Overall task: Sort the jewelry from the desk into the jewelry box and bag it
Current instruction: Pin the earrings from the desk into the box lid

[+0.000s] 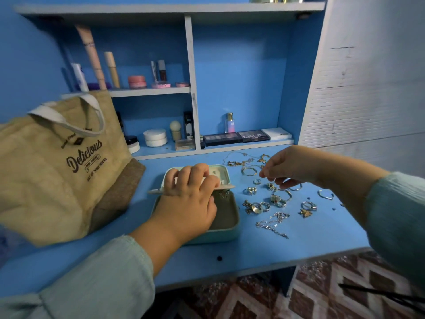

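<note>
A mint-green jewelry box (227, 231) lies open on the blue desk (299, 240). My left hand (190, 203) rests over it, with the fingers curled round a flat cream inner panel (226, 186) at the hinge. A small butterfly piece (224, 194) lies inside the box. To the right, loose jewelry is spread out: rings (278, 200), a silver chain (271, 223), a gold bangle (249, 171) and necklaces (236, 162). My right hand (292, 166) hovers over this pile and pinches a small thin piece between thumb and fingertips. A beige "Delicious" tote bag (57, 169) stands at the left.
Behind the desk, shelves hold cosmetics: white jars (155, 137), eyeshadow palettes (236, 137) and a perfume bottle (230, 123). More rings (308, 206) and a thin bangle (325, 195) lie near the desk's right edge. A patterned carpet (322, 291) covers the floor below.
</note>
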The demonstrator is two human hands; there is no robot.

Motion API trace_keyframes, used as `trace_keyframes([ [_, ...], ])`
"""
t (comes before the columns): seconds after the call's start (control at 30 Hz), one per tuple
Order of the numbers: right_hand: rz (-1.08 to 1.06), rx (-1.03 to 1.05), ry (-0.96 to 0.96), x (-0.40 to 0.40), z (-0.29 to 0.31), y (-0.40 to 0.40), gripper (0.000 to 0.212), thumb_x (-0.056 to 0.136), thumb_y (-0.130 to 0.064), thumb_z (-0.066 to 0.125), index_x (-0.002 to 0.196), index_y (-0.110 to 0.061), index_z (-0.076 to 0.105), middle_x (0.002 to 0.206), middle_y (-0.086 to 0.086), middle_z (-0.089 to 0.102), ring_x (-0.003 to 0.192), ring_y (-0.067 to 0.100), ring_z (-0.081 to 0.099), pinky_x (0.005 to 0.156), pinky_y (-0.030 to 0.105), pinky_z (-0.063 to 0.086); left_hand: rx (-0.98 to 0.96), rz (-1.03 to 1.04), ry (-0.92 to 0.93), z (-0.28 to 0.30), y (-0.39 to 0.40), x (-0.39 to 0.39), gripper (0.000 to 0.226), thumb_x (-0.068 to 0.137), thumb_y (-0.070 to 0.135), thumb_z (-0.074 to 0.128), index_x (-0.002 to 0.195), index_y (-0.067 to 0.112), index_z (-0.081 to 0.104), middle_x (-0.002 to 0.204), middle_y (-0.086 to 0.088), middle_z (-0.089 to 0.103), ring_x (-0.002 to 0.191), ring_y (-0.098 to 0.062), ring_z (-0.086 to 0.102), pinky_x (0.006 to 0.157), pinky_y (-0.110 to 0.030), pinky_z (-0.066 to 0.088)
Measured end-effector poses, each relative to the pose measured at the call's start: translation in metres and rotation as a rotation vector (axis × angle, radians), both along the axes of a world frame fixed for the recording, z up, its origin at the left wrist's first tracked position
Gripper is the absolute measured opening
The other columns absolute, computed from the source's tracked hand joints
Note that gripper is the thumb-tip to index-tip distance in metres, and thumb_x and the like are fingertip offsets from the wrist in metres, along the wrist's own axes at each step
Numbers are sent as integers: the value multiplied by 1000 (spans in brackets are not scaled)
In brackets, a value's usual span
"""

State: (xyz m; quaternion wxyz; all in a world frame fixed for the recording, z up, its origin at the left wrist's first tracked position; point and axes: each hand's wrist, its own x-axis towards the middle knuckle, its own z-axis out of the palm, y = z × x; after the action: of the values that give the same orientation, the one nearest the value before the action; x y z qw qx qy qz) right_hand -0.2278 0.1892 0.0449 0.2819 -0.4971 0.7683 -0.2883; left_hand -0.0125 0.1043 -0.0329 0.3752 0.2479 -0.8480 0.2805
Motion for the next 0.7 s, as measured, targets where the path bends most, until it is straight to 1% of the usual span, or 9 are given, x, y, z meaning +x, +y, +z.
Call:
trace_keyframes([
  [0.07,-36,-12,37,-3,-2,8,10,86,-13,64,88,-8,72,83,11,65,65,14,55,69,26,57,-15,8,-34,-2,1,2,21,70,25,40,91,22,46,100,-2,44,86,-23,40,80,-36,27],
  [0.13,-69,-21,68,-6,-4,17,10,85,-12,64,88,-6,72,83,12,66,65,15,54,75,31,57,-22,29,-81,-2,4,4,21,71,22,40,88,21,52,92,-3,53,83,-22,41,79,-36,27],
  [0.2,-90,-18,103,-9,-6,25,12,86,-13,64,89,-5,72,81,12,64,64,15,54,70,29,56,-4,53,-131,0,7,6,24,71,21,39,81,20,61,84,-1,59,79,-23,48,77,-37,27],
  [0.27,-106,-12,133,-11,-8,33,13,86,-15,64,89,-6,72,77,9,63,62,13,53,64,25,54,43,77,-183,5,13,8,29,70,23,37,77,22,65,79,1,60,73,-22,57,77,-37,27],
  [0.37,-129,-8,147,-13,-13,42,12,86,-17,65,86,-7,72,75,8,62,63,14,53,65,26,53,155,37,-197,11,20,10,31,69,25,36,74,24,66,73,5,62,67,-21,61,77,-36,25],
  [0.47,-133,7,157,-13,-17,49,12,86,-18,64,87,-8,71,78,8,62,64,14,53,64,25,52,262,21,-191,18,26,11,33,66,29,33,74,27,65,72,8,63,66,-20,62,78,-35,24],
  [0.53,-133,14,174,-13,-19,53,13,87,-19,63,89,-9,71,80,8,63,65,15,53,62,23,52,329,47,-194,25,32,9,36,67,32,30,78,30,64,76,10,63,73,-18,62,81,-34,21],
  [0.63,-141,17,185,-15,-21,57,14,87,-20,62,91,-9,71,83,8,64,65,14,54,60,21,51,459,144,-252,36,37,3,44,81,41,19,98,32,60,97,13,60,98,-13,54,91,-34,15],
  [0.7,-149,19,189,-18,-22,60,15,88,-22,61,91,-10,70,82,7,64,65,13,54,60,20,51,540,164,-269,40,36,-5,41,92,44,20,101,33,58,104,13,59,104,-12,50,98,-36,17],
])
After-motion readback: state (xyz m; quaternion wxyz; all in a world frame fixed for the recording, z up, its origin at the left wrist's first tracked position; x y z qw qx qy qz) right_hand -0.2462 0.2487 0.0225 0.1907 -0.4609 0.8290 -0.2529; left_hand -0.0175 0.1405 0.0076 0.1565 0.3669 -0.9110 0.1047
